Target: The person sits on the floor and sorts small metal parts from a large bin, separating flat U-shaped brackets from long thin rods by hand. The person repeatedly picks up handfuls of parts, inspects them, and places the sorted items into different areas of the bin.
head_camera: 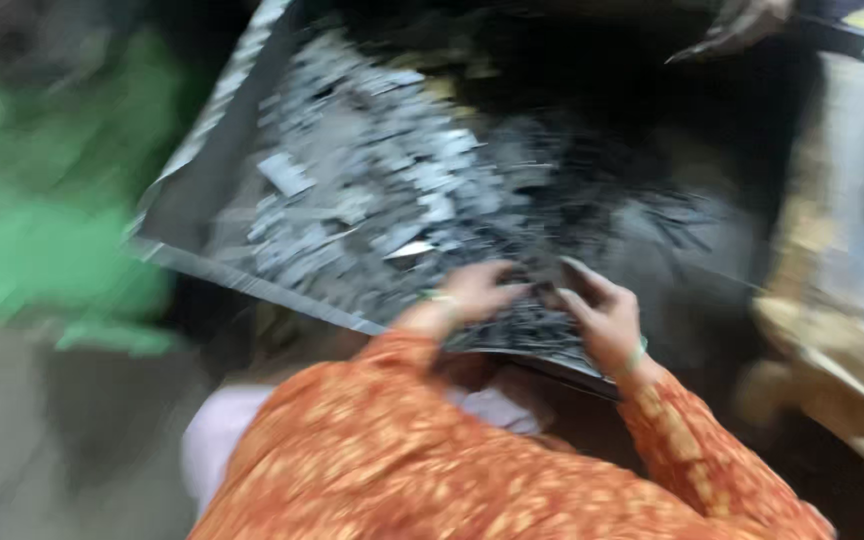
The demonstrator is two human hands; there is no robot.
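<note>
Orange patterned sleeves (432, 470) fill the lower middle of the view, closest to the camera, with both arms reaching forward out of them. Everything is smeared by motion, so fine detail is lost.

Beyond the sleeves sits a big, dark, shallow tray (187, 190) tilted across the middle of the view, its pale rim running along the left edge and its near edge passing just under the wrists. A heap of small grey metal pieces (372, 180) covers the tray's left and middle; toward the far right corner the pieces thin out into a dark scatter. A blurred green shape (42, 240) lies off the tray's left edge, and a tan sack (842, 300) stands off its right edge.

At the tray's near edge, the left hand (477, 292) rests on the pieces with fingers curled down into them; whether its grip closes on anything I cannot tell. The right hand (602, 318) lies just beside it, fingers spread flat over the pieces, gripping nothing that I can see.

My reading is that the hands are sorting or raking through the pieces at the near edge. A next move would call for pinching out single pieces or drawing a small batch toward the edge without spilling any over it.
</note>
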